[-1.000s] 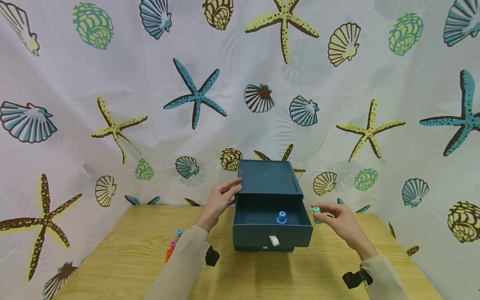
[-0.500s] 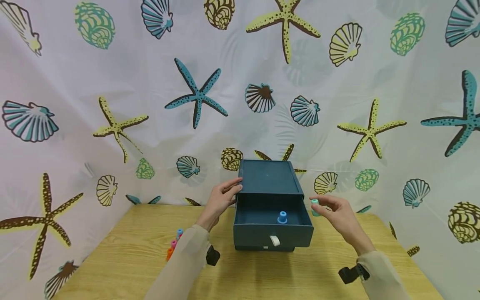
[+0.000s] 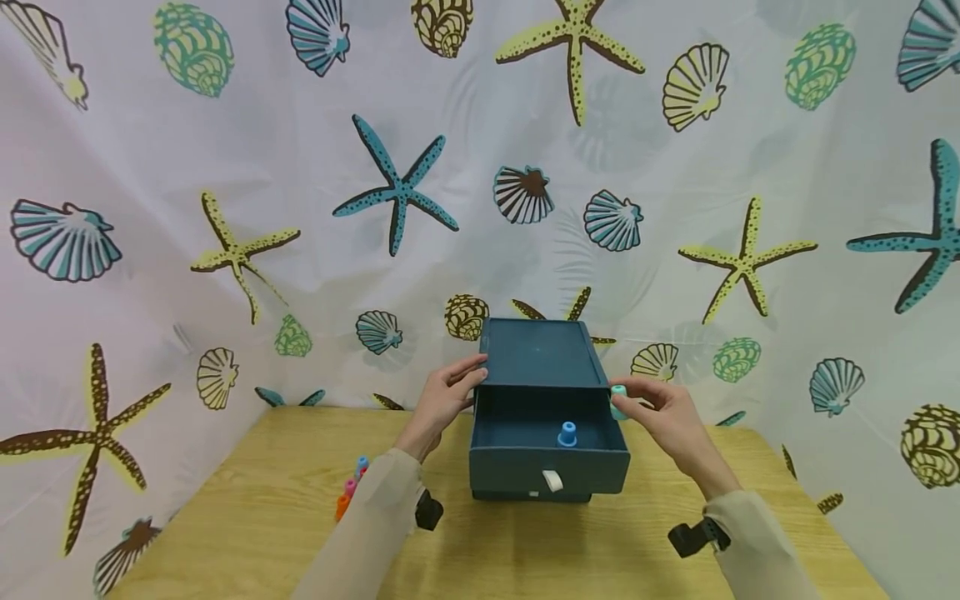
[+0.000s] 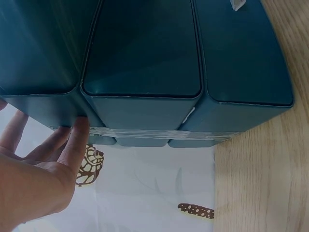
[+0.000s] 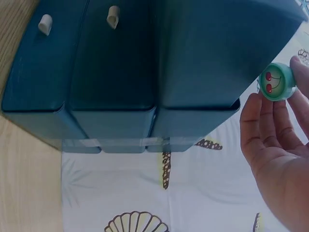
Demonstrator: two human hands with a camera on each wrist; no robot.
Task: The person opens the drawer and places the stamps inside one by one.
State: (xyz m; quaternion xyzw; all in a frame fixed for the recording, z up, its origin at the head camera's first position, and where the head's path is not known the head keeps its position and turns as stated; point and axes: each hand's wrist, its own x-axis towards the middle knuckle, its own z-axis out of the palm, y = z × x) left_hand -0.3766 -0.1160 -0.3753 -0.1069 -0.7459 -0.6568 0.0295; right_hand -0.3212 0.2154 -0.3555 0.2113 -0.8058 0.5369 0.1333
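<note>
- Coloured pieces (image 3: pixel 343 506) are partly covered by the left sleeve (image 3: pixel 363 517) on the table (image 3: pixel 247 500).
- A blue stamp (image 3: pixel 567 435) is contained in the open drawer (image 3: pixel 510 472).
- A mint stamp (image 3: pixel 618 392) is pinched in the right hand (image 3: pixel 666 414), just beside the drawer.
- The cabinet (image 3: pixel 536 354) is touched by the left hand (image 3: pixel 441 406), fingers extended, nothing gripped.

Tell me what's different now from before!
The right hand moved left and up in the head view, bringing the small mint-green plastic cylinder closer to the open dark-blue plastic drawer. Nothing was grabbed or let go. The left hand still touches the dark-blue cabinet; the blue plastic peg stays in the drawer.
</note>
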